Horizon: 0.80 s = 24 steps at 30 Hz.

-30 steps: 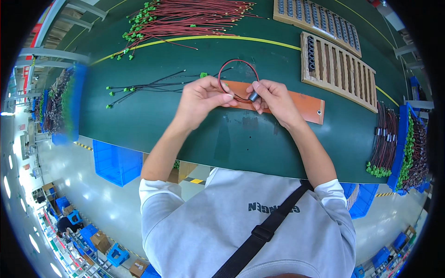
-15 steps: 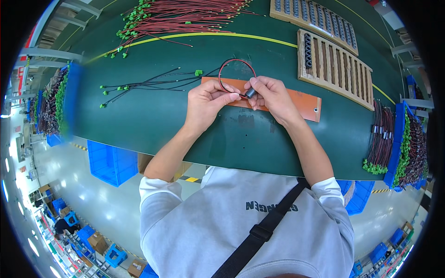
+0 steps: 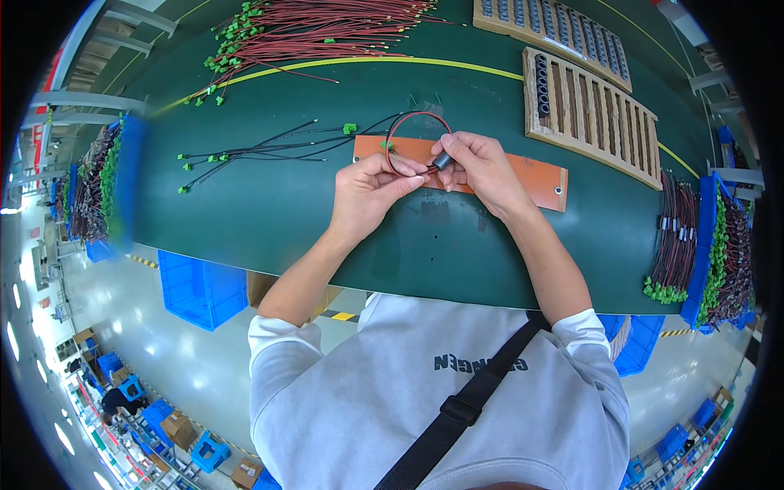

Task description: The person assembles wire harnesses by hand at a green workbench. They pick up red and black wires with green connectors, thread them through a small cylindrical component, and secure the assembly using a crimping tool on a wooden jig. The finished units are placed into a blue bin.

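Observation:
My left hand [image 3: 369, 189] pinches a red and black wire [image 3: 424, 113], which arches up in a loop above both hands. In my right hand [image 3: 483, 169], thumb and fingers close round a small dark grey cylinder, like a ferrite core [image 3: 442, 161]. The wire's end meets the cylinder between my hands; whether it runs all the way through is hidden by my fingers. A small green connector [image 3: 386, 145] shows by the loop's left side. Beneath both hands lies an orange board [image 3: 539, 181] on the green table [image 3: 310, 216].
Black wires with green connectors [image 3: 245, 151] lie left. A heap of red wires [image 3: 327, 33] is at the back. Back right stand a slotted wooden rack [image 3: 592, 114] and another holding grey cylinders [image 3: 555, 28]. Bundled wires [image 3: 674, 237] and a blue bin [image 3: 704, 253] are right.
The loop of wire has dipped slightly, and a green connector now shows beside it. My left hand has shifted slightly; both hands keep their grips.

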Each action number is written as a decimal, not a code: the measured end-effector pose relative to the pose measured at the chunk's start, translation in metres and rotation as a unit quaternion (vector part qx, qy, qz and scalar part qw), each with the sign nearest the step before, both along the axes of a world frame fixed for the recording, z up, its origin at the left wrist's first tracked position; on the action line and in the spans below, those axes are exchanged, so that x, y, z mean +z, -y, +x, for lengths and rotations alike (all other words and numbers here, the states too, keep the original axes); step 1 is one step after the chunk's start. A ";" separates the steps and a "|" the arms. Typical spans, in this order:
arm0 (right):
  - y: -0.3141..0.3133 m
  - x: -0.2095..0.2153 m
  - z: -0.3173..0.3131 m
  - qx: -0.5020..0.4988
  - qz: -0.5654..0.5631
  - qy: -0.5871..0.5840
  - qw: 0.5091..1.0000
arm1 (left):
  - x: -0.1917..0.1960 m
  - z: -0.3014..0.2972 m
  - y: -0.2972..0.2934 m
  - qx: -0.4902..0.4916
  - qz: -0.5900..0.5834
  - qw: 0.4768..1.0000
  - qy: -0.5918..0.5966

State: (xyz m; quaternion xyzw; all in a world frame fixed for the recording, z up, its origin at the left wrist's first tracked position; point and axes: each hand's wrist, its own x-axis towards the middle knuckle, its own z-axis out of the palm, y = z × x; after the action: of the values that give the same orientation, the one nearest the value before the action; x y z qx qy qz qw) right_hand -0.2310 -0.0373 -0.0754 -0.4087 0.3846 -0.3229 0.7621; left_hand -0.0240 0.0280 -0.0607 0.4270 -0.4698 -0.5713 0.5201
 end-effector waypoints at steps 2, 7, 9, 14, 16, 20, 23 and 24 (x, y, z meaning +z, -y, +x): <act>0.000 -0.001 -0.001 0.003 0.000 0.001 1.000 | 0.004 -0.003 -0.003 -0.010 -0.002 1.000 0.007; -0.001 0.000 -0.001 0.001 -0.005 0.013 1.000 | 0.004 -0.005 -0.003 0.012 0.026 0.998 -0.048; -0.001 0.000 -0.001 0.006 -0.009 0.014 1.000 | -0.003 -0.004 -0.003 0.031 0.015 0.998 -0.044; -0.001 0.000 -0.001 -0.003 -0.010 0.007 1.000 | -0.010 -0.010 -0.002 0.073 -0.078 0.992 0.062; -0.001 0.000 0.000 -0.013 -0.014 -0.006 1.000 | -0.008 -0.014 0.000 0.072 -0.051 0.995 0.040; -0.008 0.009 0.005 -0.053 -0.053 -0.003 0.997 | -0.014 -0.026 0.004 0.051 -0.005 0.999 0.005; -0.012 0.004 0.006 -0.097 -0.055 0.018 0.994 | -0.012 -0.034 0.006 0.071 0.004 0.997 -0.007; -0.014 0.003 0.009 -0.112 -0.051 0.034 0.992 | -0.013 -0.036 0.006 0.080 -0.005 0.996 -0.026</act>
State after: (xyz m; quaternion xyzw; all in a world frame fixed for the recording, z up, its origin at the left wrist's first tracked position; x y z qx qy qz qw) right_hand -0.2224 -0.0232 -0.0726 -0.3903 0.3843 -0.4392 0.7121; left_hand -0.0595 0.0220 -0.0737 0.4454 -0.4236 -0.5367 0.5781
